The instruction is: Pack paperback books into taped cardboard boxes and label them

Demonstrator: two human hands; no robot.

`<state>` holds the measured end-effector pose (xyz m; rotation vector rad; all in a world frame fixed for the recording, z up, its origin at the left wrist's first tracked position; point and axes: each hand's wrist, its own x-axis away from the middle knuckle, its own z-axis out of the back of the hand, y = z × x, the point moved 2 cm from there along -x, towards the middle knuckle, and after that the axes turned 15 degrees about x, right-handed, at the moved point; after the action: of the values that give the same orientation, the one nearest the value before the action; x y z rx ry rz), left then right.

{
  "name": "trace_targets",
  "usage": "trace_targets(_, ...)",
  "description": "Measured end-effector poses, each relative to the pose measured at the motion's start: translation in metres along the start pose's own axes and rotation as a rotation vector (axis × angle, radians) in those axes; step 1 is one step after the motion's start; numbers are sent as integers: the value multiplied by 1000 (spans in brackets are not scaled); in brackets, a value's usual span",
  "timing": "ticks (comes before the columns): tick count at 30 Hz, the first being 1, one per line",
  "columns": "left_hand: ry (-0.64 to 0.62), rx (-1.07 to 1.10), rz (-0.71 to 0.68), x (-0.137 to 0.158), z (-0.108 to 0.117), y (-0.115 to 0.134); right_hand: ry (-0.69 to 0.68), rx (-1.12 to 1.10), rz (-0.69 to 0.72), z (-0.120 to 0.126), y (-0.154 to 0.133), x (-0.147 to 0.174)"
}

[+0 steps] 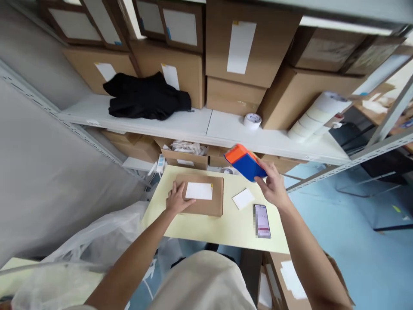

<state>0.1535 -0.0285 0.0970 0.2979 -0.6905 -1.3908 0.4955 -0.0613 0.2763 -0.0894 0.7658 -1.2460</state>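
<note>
The left hand (176, 199) lies on the left part of a closed cardboard box (206, 208), its fingers spread wide over the top and grasping nothing. Its thumb points right, toward the lower edge of a white label (199, 191) stuck on the lid. The box sits just left of the frame's centre, on a pale yellow table (209, 230).

Right of centre, the right hand (274, 185) grips an orange-and-blue object (248, 165) between thumb and fingers, a narrow hold on its right end (what the object is, I cannot tell). It is tilted, above the far edge of the table, with its orange end toward the upper left.

Below it on the table lies a white rectangular pad (243, 199), set askew, and near that, lower right, a phone (262, 220) with its screen lit.

Across the upper part of the frame runs a white shelf (222, 125). A black garment (148, 100) lies crumpled on its left side, a roll of white tape (252, 121) rests right of the middle, and a leaning stack of rolls (318, 117) stands farther right. Large cartons (251, 47) fill the space behind. Clear plastic sheeting (106, 234) bunches at lower left.
</note>
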Motion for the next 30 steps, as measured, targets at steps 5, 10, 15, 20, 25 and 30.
trace_targets(5,88,116,-67,19,-14,-14,124,134,64,-31,-5,-114)
trace_targets(10,202,366,-142,34,-18,-45,98,276,-3,-87,19,-180)
trace_targets(15,169,625,-27,46,-19,-72,77,323,40,-108,33,-199)
trace_targets(20,77,807,6,49,-22,-91,147,332,103,-100,25,-140)
trace_targets(25,-107,826,24,46,-30,-130,-12,227,-256,-130,40,52)
trace_targets(30,-265,837,-7,43,-29,-132,-425,-26,-535,-202,28,198)
